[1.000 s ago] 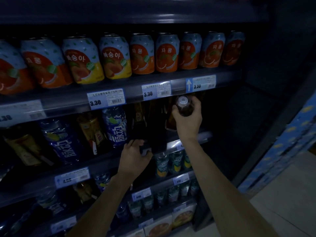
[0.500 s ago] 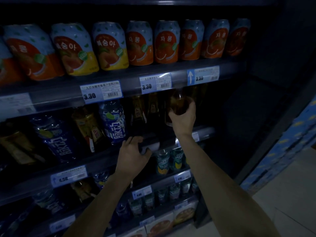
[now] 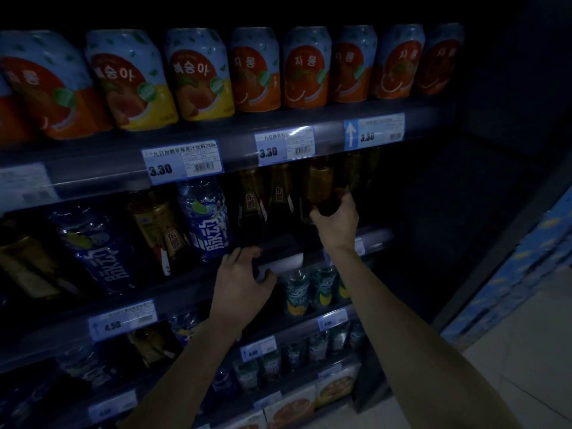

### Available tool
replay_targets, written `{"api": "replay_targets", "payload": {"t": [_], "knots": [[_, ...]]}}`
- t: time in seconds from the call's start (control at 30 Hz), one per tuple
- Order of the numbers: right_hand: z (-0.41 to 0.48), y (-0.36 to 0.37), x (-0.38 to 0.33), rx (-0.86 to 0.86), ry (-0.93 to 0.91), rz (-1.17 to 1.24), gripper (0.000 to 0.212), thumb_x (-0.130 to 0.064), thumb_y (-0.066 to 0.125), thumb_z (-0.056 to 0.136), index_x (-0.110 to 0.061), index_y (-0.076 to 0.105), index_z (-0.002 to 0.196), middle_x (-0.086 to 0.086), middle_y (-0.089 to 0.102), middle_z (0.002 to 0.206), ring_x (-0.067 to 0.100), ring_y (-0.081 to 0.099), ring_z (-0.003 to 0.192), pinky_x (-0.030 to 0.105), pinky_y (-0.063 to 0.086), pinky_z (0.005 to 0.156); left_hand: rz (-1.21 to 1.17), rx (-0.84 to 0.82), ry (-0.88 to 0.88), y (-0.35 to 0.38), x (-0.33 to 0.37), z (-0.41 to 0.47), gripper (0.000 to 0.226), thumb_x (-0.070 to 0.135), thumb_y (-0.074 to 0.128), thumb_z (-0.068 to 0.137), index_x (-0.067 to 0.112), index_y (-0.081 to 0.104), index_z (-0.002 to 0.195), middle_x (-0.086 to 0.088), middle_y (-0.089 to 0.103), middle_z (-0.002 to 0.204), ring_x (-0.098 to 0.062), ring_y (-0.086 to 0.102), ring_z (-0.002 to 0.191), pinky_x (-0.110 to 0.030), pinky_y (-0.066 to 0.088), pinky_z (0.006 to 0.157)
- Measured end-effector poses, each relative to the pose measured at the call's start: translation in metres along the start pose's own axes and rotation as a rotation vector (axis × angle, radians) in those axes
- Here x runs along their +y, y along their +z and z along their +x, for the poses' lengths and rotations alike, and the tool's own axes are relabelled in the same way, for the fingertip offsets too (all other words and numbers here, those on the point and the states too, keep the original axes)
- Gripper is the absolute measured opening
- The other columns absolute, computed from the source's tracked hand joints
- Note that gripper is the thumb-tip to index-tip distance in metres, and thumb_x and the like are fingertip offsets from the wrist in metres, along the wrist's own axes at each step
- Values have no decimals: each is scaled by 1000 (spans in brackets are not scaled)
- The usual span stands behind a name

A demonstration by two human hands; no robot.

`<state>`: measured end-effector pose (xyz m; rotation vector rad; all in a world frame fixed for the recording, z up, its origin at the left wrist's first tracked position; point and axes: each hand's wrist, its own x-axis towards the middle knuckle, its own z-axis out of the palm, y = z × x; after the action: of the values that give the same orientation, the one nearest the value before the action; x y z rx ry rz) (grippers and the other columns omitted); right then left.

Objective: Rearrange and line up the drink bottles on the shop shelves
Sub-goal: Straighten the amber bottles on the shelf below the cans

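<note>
My right hand [image 3: 335, 219] grips a dark amber drink bottle [image 3: 320, 184] from below, upright inside the second shelf, under the 3.30 price tag. Two similar dark bottles with gold-and-red labels [image 3: 252, 202] stand just left of it. My left hand [image 3: 243, 283] rests on the front rail of that shelf [image 3: 288, 261], fingers curled over the edge, holding no bottle. Blue-labelled bottles [image 3: 209, 221] stand further left on the same shelf.
A row of orange and yellow juice cans [image 3: 198, 75] fills the top shelf. Small green bottles [image 3: 309, 289] and more drinks sit on the lower shelves. The shelf unit ends in a dark side panel [image 3: 464, 212] at right; a blue patterned display [image 3: 526, 274] stands beyond.
My right hand has carried the amber bottle from in front of the shelf edge into the second shelf, now holding its lower body. My left hand stayed on the rail.
</note>
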<state>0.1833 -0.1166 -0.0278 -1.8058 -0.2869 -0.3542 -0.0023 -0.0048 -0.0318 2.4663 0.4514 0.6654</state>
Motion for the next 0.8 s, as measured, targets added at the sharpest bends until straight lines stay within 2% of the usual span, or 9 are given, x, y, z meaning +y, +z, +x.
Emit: {"api": "replay_targets", "payload": {"t": [0.1,0.17,0.23,0.33,0.43,0.5,0.6,0.67,0.8], "knots": [[0,4,-2,35,-4,-9,65,-23,77,77,-3,45,129,11,47,128,19,50,114,14,38,89,25,5,7,1,0,0,44,19,68,82,6,57,123,-9,59,115,-28,48,106,-39,44,91],[0,12,-6,52,9,-44,77,-29,81,73,-4,39,133,12,40,131,21,46,116,18,36,92,30,9,8,1,0,-1,45,18,68,82,6,57,123,-9,58,115,-28,47,106,-39,45,90],[2,17,-7,61,21,-58,84,-28,83,72,-4,35,136,15,41,130,26,45,120,25,35,97,29,11,14,2,-1,-1,45,17,69,81,5,57,123,-10,59,115,-28,47,105,-39,45,89],[5,15,-3,55,33,4,79,-26,84,71,-3,40,131,14,47,126,23,49,117,23,38,97,17,14,8,2,-2,-1,44,17,69,81,6,57,123,-9,58,116,-26,46,106,-34,42,90],[6,9,3,34,28,17,70,-22,82,73,-2,44,129,10,53,122,21,54,112,13,38,87,14,21,-3,2,-1,0,43,19,68,82,7,58,122,-7,58,116,-26,47,108,-30,37,92],[6,8,3,30,12,-5,67,-21,79,76,-4,45,131,10,55,122,22,55,112,14,37,86,11,20,-16,2,1,0,42,20,67,83,8,57,122,-7,58,116,-26,47,109,-29,34,94],[6,12,0,40,19,-80,84,-30,81,75,-1,36,139,14,40,136,25,47,121,19,35,93,11,17,-22,1,1,1,41,20,67,83,8,58,121,-7,58,116,-26,47,110,-31,37,95],[6,14,-1,53,41,-116,91,-30,84,71,1,32,140,16,37,135,28,45,121,22,36,96,6,21,-31,1,2,1,40,20,67,83,8,58,121,-7,59,117,-26,47,109,-33,40,93],[6,12,3,60,13,-83,79,-15,81,73,3,37,136,17,46,127,26,49,118,9,29,89,10,29,-39,2,3,2,39,20,66,84,8,59,120,-7,59,116,-26,47,109,-33,41,91]]}}
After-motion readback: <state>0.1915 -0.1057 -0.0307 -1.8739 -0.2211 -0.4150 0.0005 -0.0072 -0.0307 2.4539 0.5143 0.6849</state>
